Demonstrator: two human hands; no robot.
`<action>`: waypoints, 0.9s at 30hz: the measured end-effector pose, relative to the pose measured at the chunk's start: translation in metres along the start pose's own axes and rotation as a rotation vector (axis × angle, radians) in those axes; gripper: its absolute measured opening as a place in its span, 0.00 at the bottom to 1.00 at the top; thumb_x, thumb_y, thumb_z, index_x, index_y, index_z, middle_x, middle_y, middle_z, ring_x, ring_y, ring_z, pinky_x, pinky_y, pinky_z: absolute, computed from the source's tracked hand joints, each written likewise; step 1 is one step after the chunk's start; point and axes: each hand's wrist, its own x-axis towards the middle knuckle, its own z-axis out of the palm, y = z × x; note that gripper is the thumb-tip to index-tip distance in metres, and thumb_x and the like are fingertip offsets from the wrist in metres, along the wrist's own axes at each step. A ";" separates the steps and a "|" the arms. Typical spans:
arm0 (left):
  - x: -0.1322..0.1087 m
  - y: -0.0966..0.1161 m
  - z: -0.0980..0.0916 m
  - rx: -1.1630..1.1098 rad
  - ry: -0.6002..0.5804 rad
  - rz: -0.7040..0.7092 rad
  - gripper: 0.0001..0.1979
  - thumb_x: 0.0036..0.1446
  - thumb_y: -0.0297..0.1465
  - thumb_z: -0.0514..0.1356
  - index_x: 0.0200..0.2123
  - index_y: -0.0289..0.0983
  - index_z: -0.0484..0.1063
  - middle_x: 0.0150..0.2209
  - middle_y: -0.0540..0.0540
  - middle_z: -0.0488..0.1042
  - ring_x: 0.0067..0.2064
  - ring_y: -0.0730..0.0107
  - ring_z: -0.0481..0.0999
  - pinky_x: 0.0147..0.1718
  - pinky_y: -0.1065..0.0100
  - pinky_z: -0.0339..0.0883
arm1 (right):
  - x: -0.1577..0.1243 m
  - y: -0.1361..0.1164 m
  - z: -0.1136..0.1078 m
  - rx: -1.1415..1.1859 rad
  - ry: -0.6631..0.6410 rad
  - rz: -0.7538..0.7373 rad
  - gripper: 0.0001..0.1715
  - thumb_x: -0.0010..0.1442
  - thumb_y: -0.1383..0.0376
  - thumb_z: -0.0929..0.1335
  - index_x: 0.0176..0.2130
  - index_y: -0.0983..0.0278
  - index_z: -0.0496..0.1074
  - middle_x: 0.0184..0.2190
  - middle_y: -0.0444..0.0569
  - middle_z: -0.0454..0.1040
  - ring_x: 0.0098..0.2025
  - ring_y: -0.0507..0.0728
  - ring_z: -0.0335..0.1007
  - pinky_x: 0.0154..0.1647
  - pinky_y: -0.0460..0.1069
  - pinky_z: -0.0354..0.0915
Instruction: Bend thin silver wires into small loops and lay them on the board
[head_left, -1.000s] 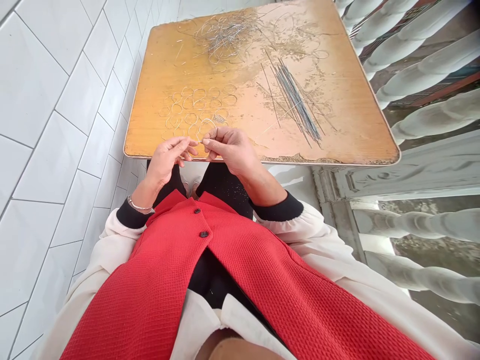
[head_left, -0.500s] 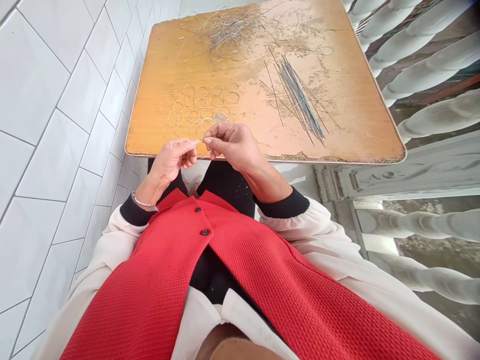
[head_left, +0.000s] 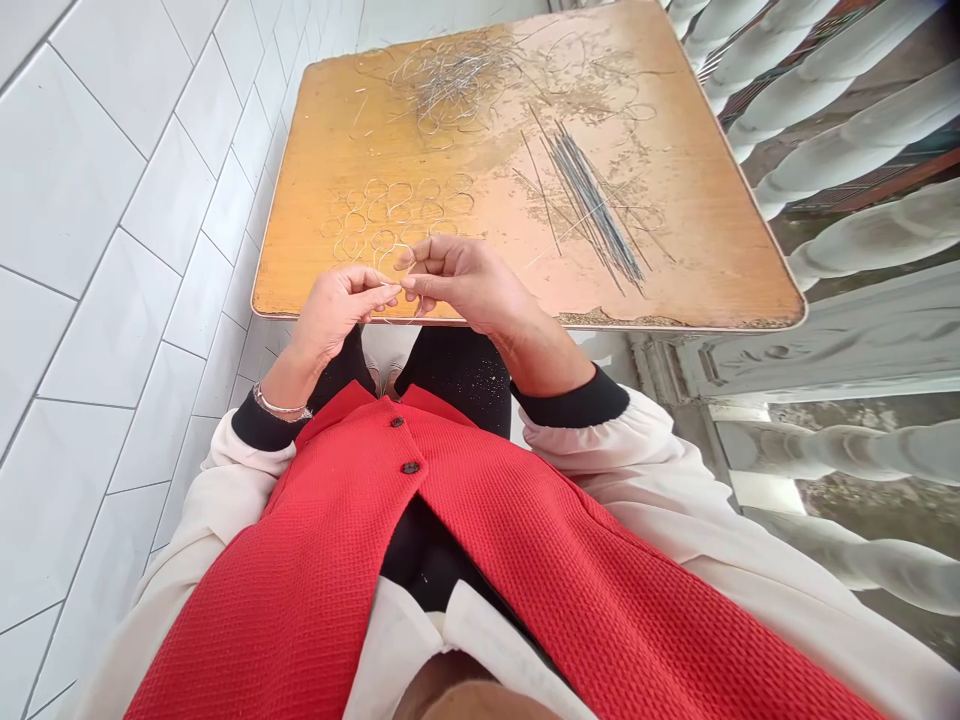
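Over the table's near edge, my left hand [head_left: 337, 310] pinches a thin, light-coloured wire loop [head_left: 403, 321] between thumb and forefinger. My right hand [head_left: 476, 288] meets it there, its thumb and forefinger closed on the same wire. The fingertips nearly touch, and they hide where the wire ends meet. Part of the loop curves below the fingers. Just beyond my hands, several wire rings [head_left: 400, 193] lie in loose rows on the wooden tabletop [head_left: 300, 150].
A bundle of straight grey wires [head_left: 596, 205] lies right of my hands. Toward the back is a tangled heap of thin wire [head_left: 461, 80]. A white tiled wall [head_left: 97, 200] runs along the left, a white balustrade [head_left: 840, 170] along the right.
Both hands have shifted slightly, with the fingertips still together on the wire. More of the loop now shows below them. The view has tilted a little.
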 end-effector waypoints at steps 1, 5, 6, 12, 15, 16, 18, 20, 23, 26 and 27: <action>0.000 0.001 0.001 -0.003 0.015 0.006 0.08 0.54 0.28 0.69 0.25 0.35 0.75 0.25 0.51 0.75 0.25 0.82 0.66 0.24 0.76 0.59 | -0.003 0.001 0.001 0.011 0.025 -0.010 0.15 0.54 0.60 0.79 0.33 0.64 0.74 0.22 0.41 0.73 0.21 0.47 0.66 0.21 0.42 0.67; -0.002 0.003 0.003 -0.040 0.056 -0.010 0.09 0.55 0.29 0.68 0.25 0.35 0.74 0.25 0.51 0.75 0.26 0.81 0.68 0.25 0.76 0.60 | -0.016 0.007 0.006 0.046 0.135 -0.034 0.23 0.59 0.45 0.73 0.33 0.63 0.74 0.25 0.43 0.75 0.19 0.46 0.66 0.21 0.43 0.65; -0.002 0.003 0.003 -0.050 0.062 -0.018 0.09 0.55 0.29 0.68 0.25 0.35 0.74 0.25 0.51 0.75 0.26 0.81 0.68 0.25 0.76 0.60 | -0.019 0.008 0.007 0.049 0.150 -0.035 0.25 0.59 0.43 0.72 0.32 0.63 0.74 0.25 0.43 0.76 0.19 0.46 0.65 0.20 0.43 0.64; -0.002 0.003 0.007 -0.084 0.098 -0.025 0.09 0.56 0.27 0.67 0.25 0.35 0.73 0.24 0.52 0.73 0.25 0.81 0.67 0.26 0.76 0.60 | -0.025 0.018 0.015 0.036 0.176 -0.078 0.24 0.55 0.46 0.76 0.29 0.64 0.74 0.23 0.44 0.75 0.18 0.46 0.62 0.19 0.44 0.60; -0.003 0.000 0.009 -0.104 0.089 -0.022 0.10 0.57 0.26 0.67 0.24 0.35 0.72 0.24 0.52 0.73 0.25 0.81 0.66 0.25 0.75 0.59 | -0.023 0.022 0.017 0.031 0.208 -0.098 0.24 0.55 0.46 0.76 0.28 0.63 0.74 0.22 0.43 0.74 0.17 0.46 0.60 0.18 0.44 0.58; -0.003 -0.001 0.009 -0.104 0.086 -0.023 0.10 0.57 0.26 0.66 0.25 0.35 0.72 0.24 0.52 0.73 0.25 0.82 0.67 0.25 0.75 0.60 | -0.022 0.023 0.018 0.032 0.213 -0.104 0.24 0.55 0.46 0.76 0.28 0.63 0.74 0.22 0.43 0.73 0.17 0.46 0.60 0.18 0.44 0.58; -0.003 -0.004 0.010 -0.100 0.088 -0.019 0.10 0.58 0.26 0.66 0.25 0.36 0.72 0.24 0.52 0.73 0.25 0.82 0.67 0.25 0.76 0.60 | -0.022 0.025 0.019 0.041 0.224 -0.125 0.24 0.54 0.45 0.76 0.28 0.63 0.75 0.22 0.43 0.73 0.18 0.46 0.60 0.19 0.44 0.58; -0.003 -0.005 0.012 -0.100 0.094 -0.018 0.10 0.58 0.26 0.66 0.25 0.36 0.72 0.24 0.53 0.73 0.25 0.82 0.67 0.25 0.76 0.60 | -0.021 0.027 0.021 0.059 0.239 -0.148 0.24 0.53 0.45 0.76 0.28 0.63 0.76 0.22 0.42 0.73 0.18 0.46 0.60 0.19 0.44 0.58; -0.004 -0.006 0.014 -0.113 0.115 -0.029 0.10 0.59 0.26 0.67 0.26 0.36 0.72 0.24 0.54 0.73 0.23 0.83 0.66 0.25 0.76 0.60 | -0.020 0.030 0.023 0.102 0.259 -0.169 0.23 0.54 0.46 0.76 0.29 0.63 0.76 0.22 0.42 0.72 0.17 0.45 0.58 0.18 0.44 0.58; -0.005 -0.006 0.016 -0.119 0.139 -0.039 0.09 0.58 0.26 0.67 0.27 0.35 0.73 0.24 0.54 0.74 0.23 0.83 0.67 0.25 0.76 0.61 | -0.021 0.031 0.027 0.098 0.275 -0.176 0.22 0.55 0.47 0.76 0.29 0.62 0.77 0.22 0.42 0.72 0.17 0.46 0.58 0.19 0.44 0.59; -0.006 -0.006 0.016 -0.118 0.142 -0.038 0.09 0.58 0.26 0.67 0.27 0.35 0.73 0.24 0.54 0.74 0.23 0.84 0.67 0.25 0.77 0.61 | -0.021 0.032 0.028 0.072 0.288 -0.181 0.22 0.55 0.47 0.76 0.30 0.62 0.77 0.22 0.42 0.72 0.18 0.46 0.59 0.19 0.44 0.60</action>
